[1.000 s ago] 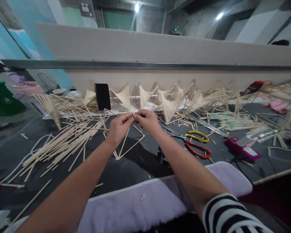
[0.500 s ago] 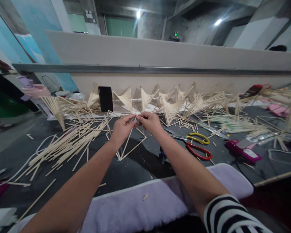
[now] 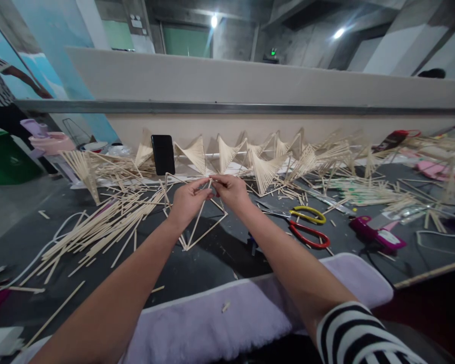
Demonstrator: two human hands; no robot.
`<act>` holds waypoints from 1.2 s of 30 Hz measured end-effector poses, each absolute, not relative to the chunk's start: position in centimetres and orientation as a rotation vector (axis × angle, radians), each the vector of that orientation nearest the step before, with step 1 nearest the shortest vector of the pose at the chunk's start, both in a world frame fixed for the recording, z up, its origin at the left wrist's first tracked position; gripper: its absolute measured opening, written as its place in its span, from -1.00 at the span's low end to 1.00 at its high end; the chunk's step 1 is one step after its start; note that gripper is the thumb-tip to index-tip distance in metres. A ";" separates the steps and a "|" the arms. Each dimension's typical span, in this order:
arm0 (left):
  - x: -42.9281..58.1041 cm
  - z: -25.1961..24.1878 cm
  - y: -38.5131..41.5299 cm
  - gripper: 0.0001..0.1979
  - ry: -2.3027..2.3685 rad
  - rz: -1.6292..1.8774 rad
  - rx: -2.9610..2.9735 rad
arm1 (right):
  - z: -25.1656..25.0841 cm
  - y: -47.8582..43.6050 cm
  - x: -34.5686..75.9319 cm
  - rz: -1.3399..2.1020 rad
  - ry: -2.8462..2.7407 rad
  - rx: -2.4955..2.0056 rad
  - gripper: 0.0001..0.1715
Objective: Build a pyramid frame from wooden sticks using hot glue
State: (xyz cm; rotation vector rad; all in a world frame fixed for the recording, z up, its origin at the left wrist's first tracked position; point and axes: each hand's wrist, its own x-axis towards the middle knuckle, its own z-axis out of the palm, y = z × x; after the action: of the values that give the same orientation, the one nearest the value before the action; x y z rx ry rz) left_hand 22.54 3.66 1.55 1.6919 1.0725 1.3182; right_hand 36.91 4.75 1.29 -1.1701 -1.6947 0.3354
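My left hand (image 3: 187,199) and my right hand (image 3: 232,191) meet at the top corner of a stick frame (image 3: 202,222), a small open pyramid of thin bamboo sticks that stands on the dark table (image 3: 212,263). Both hands pinch the sticks at that corner, fingertips almost touching. The frame's base rests on the table just below my wrists. A loose heap of bamboo sticks (image 3: 98,227) lies to the left of my left hand.
Yellow and red scissors (image 3: 307,225) lie right of my right arm, a magenta glue gun (image 3: 379,233) further right. A black phone (image 3: 163,154) leans at the back among several finished stick shapes (image 3: 265,162). A pale cloth (image 3: 250,313) covers the near edge. A person stands far left (image 3: 0,86).
My hands stay pinched on the frame's top corner, with only small finger shifts. The view has shifted slightly, and a person in a striped top now shows at the far left.
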 end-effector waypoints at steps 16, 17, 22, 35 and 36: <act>22.4 1.1 4.0 -0.64 1.053 1.331 1.728 | 1.2 4.7 36.9 0.236 -1.762 -1.196 -0.72; 22.4 1.1 4.0 -0.64 1.047 1.333 1.724 | 1.1 4.8 36.9 0.234 -1.766 -1.190 -0.72; 22.4 1.3 3.9 -0.63 1.007 1.310 1.703 | 0.8 5.0 37.0 0.205 -1.766 -1.181 -0.71; 22.5 0.7 4.0 -0.60 0.868 1.394 1.746 | 1.0 4.8 36.7 0.378 -1.673 -1.155 -0.63; 22.5 0.8 4.0 -0.61 0.879 1.390 1.768 | 1.0 4.7 36.7 0.384 -1.676 -1.154 -0.64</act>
State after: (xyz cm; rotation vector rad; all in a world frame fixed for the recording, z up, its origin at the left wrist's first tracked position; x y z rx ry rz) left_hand 22.47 3.98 0.77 1.7685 0.8787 1.3901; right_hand 36.73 4.71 1.04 -1.1544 -1.6760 0.3842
